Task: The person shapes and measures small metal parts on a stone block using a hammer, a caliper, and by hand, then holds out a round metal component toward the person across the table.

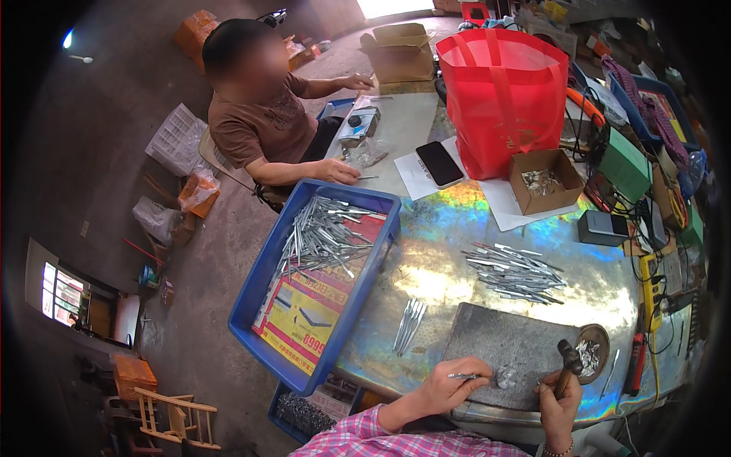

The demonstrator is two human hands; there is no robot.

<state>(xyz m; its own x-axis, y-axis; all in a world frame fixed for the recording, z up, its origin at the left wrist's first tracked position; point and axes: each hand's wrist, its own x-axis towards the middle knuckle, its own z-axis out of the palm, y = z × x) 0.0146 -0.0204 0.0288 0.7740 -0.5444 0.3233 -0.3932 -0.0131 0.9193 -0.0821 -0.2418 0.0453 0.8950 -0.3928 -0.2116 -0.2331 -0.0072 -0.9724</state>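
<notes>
My left hand (451,386) pinches a thin silver metal rod (463,375) above the near edge of a dark grey slab (487,335). To its right, my right hand (560,411) is closed round the handle of a hammer (568,356), head up. Whether its thumb and finger also pinch a small piece, I cannot tell. A small shiny round spot (504,378) is on the slab between the hands. Beside the hammer sits a round bowl (604,335) of small silver pieces. A loose pile of metal rods (514,273) lies beyond the slab, and a small bundle of rods (410,327) left of it.
A blue tray (237,320) with many rods stands at the left. Farther back are a red bag (499,107), a phone (439,164) and a cardboard box (525,199) of small parts. Across the table a co-worker (263,129) sits. Cables and a yellow power strip (651,293) line the right.
</notes>
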